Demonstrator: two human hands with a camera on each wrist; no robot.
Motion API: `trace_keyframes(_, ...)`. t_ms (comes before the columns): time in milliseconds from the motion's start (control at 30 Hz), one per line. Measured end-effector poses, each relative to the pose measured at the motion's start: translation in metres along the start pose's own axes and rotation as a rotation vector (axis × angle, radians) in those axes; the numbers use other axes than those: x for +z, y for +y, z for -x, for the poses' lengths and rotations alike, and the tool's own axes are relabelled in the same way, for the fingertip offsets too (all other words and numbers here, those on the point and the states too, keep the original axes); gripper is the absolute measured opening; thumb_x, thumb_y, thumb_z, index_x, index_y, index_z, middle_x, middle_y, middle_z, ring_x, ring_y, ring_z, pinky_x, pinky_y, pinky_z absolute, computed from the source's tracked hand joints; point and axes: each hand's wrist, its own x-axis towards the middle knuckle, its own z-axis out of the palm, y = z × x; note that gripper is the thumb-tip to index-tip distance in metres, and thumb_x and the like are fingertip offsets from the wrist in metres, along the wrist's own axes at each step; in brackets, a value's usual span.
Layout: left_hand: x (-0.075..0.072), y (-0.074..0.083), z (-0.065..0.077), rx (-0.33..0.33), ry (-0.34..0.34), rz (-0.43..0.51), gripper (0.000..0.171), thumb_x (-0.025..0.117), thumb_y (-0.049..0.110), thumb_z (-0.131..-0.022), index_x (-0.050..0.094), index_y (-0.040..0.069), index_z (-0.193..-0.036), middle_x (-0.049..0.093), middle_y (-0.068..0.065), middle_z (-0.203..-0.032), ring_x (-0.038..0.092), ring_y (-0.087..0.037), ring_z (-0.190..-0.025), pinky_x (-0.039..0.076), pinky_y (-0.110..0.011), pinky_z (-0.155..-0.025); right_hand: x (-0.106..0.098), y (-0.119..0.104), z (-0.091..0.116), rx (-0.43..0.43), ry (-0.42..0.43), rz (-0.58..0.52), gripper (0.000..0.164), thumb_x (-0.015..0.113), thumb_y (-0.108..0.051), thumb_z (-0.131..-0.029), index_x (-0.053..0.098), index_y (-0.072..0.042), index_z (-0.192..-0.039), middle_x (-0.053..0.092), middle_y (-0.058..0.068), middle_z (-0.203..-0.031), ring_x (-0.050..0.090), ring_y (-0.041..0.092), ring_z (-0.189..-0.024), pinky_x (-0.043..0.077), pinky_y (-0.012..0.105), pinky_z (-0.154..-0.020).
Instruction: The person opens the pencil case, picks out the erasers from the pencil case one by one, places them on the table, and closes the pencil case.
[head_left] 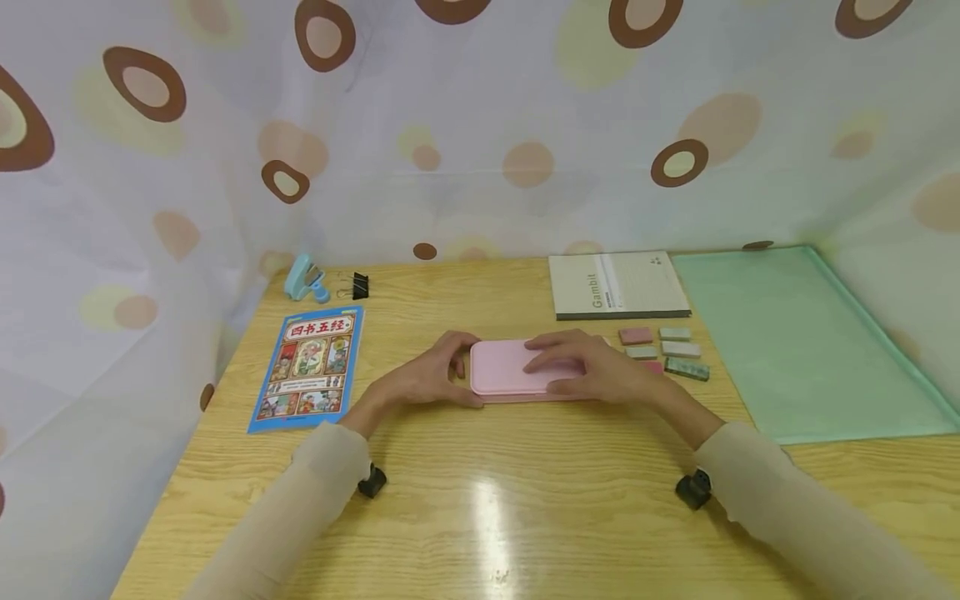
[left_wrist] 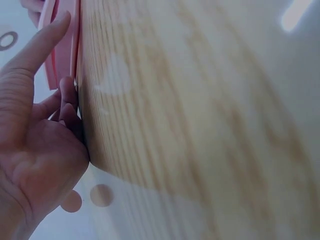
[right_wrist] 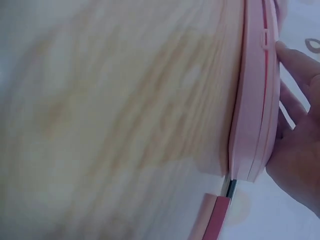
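A pink pencil case (head_left: 498, 367) with a rounded lid lies flat in the middle of the wooden table. My left hand (head_left: 427, 371) holds its left end, thumb at the front corner and fingers round the back. In the left wrist view that thumb touches the case's front side, while the other fingers bend at its end. Across the right half of the lid rests my right hand (head_left: 603, 371), fingers spread over the top and thumb near the front edge. The right wrist view shows a small clasp (right_wrist: 265, 39) on the case's front side.
Right of the case lie several small erasers (head_left: 681, 350). A Gambit notebook (head_left: 618, 287) is behind them, and a green mat (head_left: 817, 350) is at far right. On the left are a blue-edged book (head_left: 309, 367), a light blue stapler-like tool (head_left: 303, 279) and a black binder clip (head_left: 361, 286).
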Motion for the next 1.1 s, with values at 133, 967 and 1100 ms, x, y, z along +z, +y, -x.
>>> trace_keyframes(133, 0.001, 0.001, 0.000, 0.003, -0.004, 0.010, 0.085, 0.091, 0.032, -0.081, 0.041, 0.018, -0.149, 0.042, -0.004, -0.131, 0.047, -0.021, -0.102, 0.043, -0.036, -0.090, -0.001, 0.002, 0.000, -0.012, -0.005, 0.025, 0.032, 0.077, -0.020, -0.095, 0.075, -0.023, -0.127, 0.051, 0.004, -0.156, 0.036, 0.034, -0.148, 0.028, 0.058, -0.117)
trace_keyframes(967, -0.002, 0.001, 0.004, 0.023, -0.038, -0.030, 0.081, 0.085, 0.026, -0.089, 0.039, 0.011, -0.154, 0.040, -0.006, -0.143, 0.049, -0.019, -0.110, 0.043, -0.035, -0.096, -0.007, -0.002, 0.010, -0.018, 0.000, 0.057, 0.033, 0.072, -0.018, -0.099, 0.073, -0.017, -0.132, 0.057, 0.006, -0.150, 0.042, 0.034, -0.146, 0.031, 0.058, -0.117)
trace_keyframes(1100, -0.004, 0.010, 0.025, 0.024, -0.012, -0.204, 0.064, 0.072, 0.027, -0.100, 0.045, 0.005, -0.153, 0.047, -0.009, -0.149, 0.057, -0.023, -0.120, 0.047, -0.041, -0.103, -0.022, -0.009, 0.043, 0.039, 0.105, 0.050, 0.030, 0.067, -0.019, -0.103, 0.070, -0.017, -0.133, 0.063, 0.001, -0.142, 0.057, 0.024, -0.131, 0.050, 0.048, -0.100)
